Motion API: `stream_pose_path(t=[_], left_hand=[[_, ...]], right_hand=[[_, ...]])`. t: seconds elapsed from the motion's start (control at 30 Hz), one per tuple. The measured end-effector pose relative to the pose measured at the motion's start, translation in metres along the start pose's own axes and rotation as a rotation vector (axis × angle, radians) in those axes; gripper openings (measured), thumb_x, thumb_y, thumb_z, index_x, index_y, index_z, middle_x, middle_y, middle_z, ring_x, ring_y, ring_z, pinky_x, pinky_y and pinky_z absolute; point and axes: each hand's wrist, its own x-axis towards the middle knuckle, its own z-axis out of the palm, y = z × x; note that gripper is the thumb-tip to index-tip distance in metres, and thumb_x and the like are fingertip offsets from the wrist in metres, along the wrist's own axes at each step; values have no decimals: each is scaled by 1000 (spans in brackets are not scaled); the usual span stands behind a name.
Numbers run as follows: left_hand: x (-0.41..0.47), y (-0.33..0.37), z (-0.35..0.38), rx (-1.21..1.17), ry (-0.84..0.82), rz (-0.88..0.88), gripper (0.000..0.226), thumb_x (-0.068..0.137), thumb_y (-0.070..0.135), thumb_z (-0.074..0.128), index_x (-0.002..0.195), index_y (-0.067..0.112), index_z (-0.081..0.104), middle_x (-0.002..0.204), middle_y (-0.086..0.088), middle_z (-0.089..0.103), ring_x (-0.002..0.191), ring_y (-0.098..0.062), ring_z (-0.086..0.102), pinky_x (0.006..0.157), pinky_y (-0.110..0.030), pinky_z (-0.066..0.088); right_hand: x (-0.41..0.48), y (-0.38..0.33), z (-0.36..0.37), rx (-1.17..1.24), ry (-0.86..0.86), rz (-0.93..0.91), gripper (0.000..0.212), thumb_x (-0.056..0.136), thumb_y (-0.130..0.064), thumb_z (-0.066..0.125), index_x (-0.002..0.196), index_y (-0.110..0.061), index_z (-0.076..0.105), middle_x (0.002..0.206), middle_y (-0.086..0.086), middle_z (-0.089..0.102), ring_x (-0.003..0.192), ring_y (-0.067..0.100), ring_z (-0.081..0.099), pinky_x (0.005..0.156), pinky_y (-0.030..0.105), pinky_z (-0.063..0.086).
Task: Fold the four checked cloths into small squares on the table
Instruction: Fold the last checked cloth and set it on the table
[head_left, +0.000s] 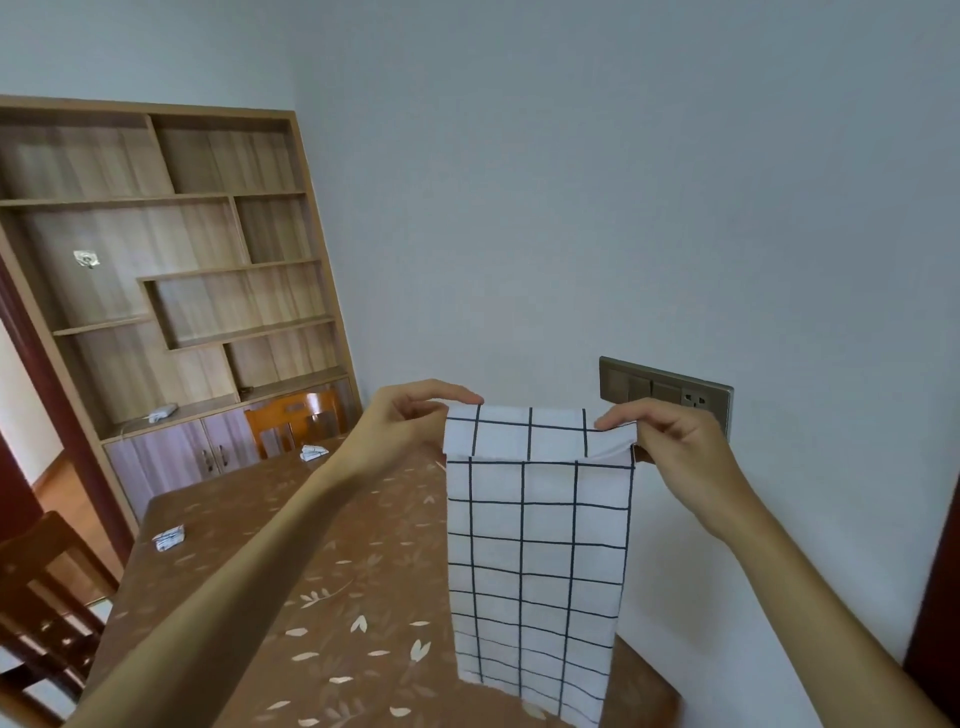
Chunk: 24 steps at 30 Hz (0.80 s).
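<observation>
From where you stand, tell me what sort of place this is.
Probably a home dining room: a table under a leaf-patterned brown cover, a wooden chair at its far end, and a wooden shelf unit with cupboards.

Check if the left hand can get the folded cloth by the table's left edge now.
Probably not yet: the left hand pinches a top corner of the hanging cloth. Nothing on the table stands between it and the folded cloth, so once freed the way looks open.
</observation>
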Motion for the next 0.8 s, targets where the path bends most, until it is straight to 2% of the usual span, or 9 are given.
stream_pose_path(t=[0.13,0.2,0.27,0.33,0.4,0.5,0.6,0.73,0.8], left_hand=[[3,3,4,-37,28,-35,35,100,-7,45,97,5,77,97,-7,78,92,-35,73,80,-46,60],[5,6,10,-22,24,-22,36,102,-10,37,99,-1,72,71,11,73,69,-10,70,62,-21,57],[7,6,17,-35,26,-11,34,103,-9,33,105,-6,67,53,20,62,53,0,61,51,-9,46],[9,5,20,-60,59,15,30,103,-5,39,102,-5,69,53,19,62,50,1,59,49,-8,43],[8,6,21,-60,108,42,18,98,0,57,95,-1,74,63,12,69,54,-1,60,52,-9,45],[9,6,21,-41,141,72,8,86,3,76,94,2,77,70,-14,63,56,-9,54,55,-14,46],[12,5,23,-51,166,99,14,86,7,77,100,7,76,80,-11,71,70,-17,64,67,-21,53],[16,3,23,-34,121,41,39,91,16,71,129,24,61,78,12,72,79,-7,70,73,-19,54],[13,1,25,-109,33,-39,42,93,16,69,133,24,58,95,9,78,91,-10,75,75,-19,56]], right_hand=[[-1,-6,-5,53,-2,18,61,94,12,39,70,-27,78,82,0,74,72,8,64,65,16,55],[0,-7,-6,83,-14,29,56,95,10,38,72,-22,77,81,4,72,74,10,64,66,19,56],[-1,-6,-7,140,-23,43,54,96,8,36,73,-20,76,80,6,70,77,14,64,68,22,54],[0,-6,-9,207,-30,79,49,96,0,36,77,-17,77,87,3,73,84,18,66,74,27,52],[1,-5,-10,254,-35,117,38,94,-22,40,90,-15,78,99,8,76,91,24,68,81,34,53],[-1,-8,-10,257,-4,180,35,87,-45,66,117,-28,69,108,-3,76,100,17,70,88,35,53],[-6,-11,-5,183,-87,215,46,86,-24,74,129,-28,57,106,-7,77,100,10,73,89,29,53],[-9,-7,0,137,-44,178,30,89,-14,71,119,-21,68,106,-4,78,101,14,73,96,34,55],[-8,-6,1,154,-4,158,26,89,-13,71,115,-20,70,104,-5,78,100,12,73,93,27,56]])
